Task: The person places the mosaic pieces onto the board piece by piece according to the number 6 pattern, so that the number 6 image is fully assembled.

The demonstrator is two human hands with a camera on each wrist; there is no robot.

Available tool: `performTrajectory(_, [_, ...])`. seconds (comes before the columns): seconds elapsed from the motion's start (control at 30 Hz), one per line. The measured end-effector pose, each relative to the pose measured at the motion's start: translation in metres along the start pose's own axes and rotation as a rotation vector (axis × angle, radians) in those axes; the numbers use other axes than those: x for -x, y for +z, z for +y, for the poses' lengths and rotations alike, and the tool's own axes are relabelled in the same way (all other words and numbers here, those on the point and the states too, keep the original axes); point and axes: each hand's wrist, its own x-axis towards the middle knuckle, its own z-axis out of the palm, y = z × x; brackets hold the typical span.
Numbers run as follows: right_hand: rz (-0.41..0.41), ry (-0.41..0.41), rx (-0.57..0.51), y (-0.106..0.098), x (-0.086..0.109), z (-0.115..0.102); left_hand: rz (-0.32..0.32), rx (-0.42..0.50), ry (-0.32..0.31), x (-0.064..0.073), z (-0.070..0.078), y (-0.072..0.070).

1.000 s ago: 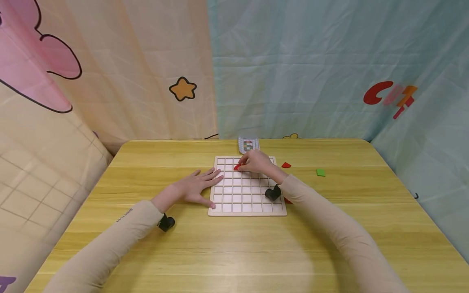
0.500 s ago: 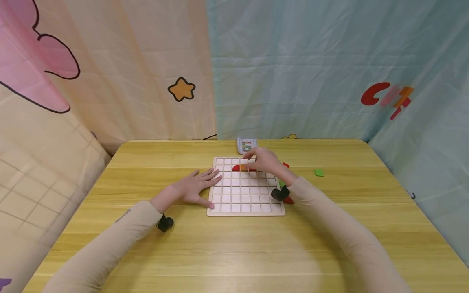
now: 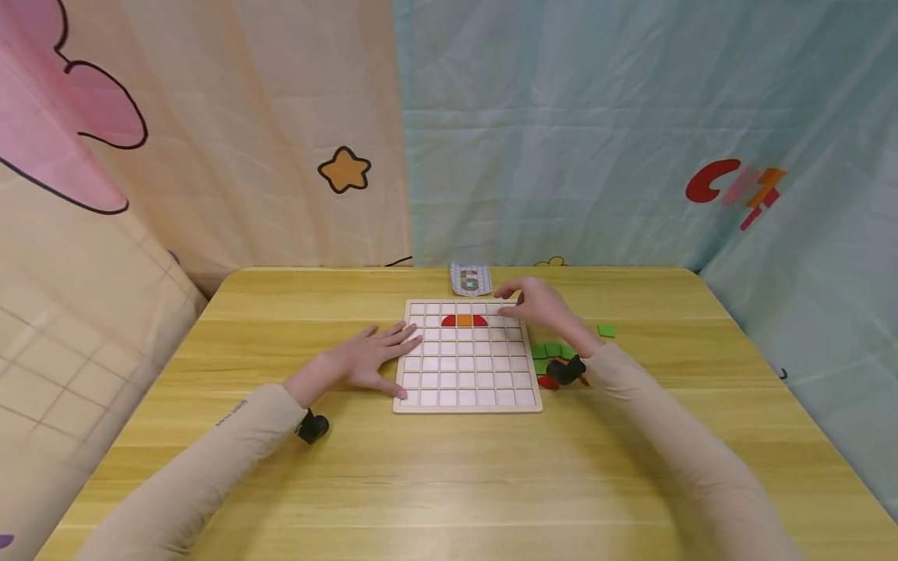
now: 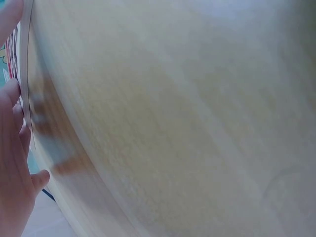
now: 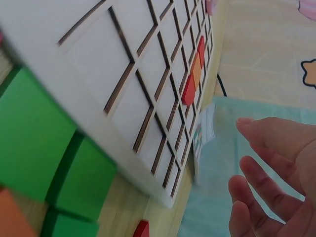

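Observation:
A pale wooden grid board (image 3: 466,378) with white squares lies on the table. In its second row from the far edge sit an orange square (image 3: 464,320), a red quarter-round piece (image 3: 449,321) on its left and another red piece (image 3: 480,321) on its right. My left hand (image 3: 372,361) rests spread at the board's left edge, fingertips over the rim. Over the far right corner hovers my right hand (image 3: 539,302), thumb and fingers apart. The right wrist view shows nothing between them.
Right of the board lie several green squares (image 3: 553,350), with a red piece (image 3: 549,382) and orange bits partly hidden by the black wrist camera (image 3: 565,370). A lone green square (image 3: 606,330) lies farther right. A small pattern card (image 3: 470,280) stands behind the board.
My right hand has moved right, away from the row of pieces, after pinching the left red piece a second ago. The whole red-orange-red row now shows. The left hand stays in place.

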Motion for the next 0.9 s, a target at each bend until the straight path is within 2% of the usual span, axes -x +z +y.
performTrajectory(0.57, [0.037,-0.032,0.006,-0.021,0.036,0.049,-0.008,0.007,-0.007,0.0,0.002,-0.001])
performTrajectory(0.9, [0.024,0.003,0.0,-0.03,0.062,0.072,0.005,0.019,-0.002,0.001,0.003,-0.002])
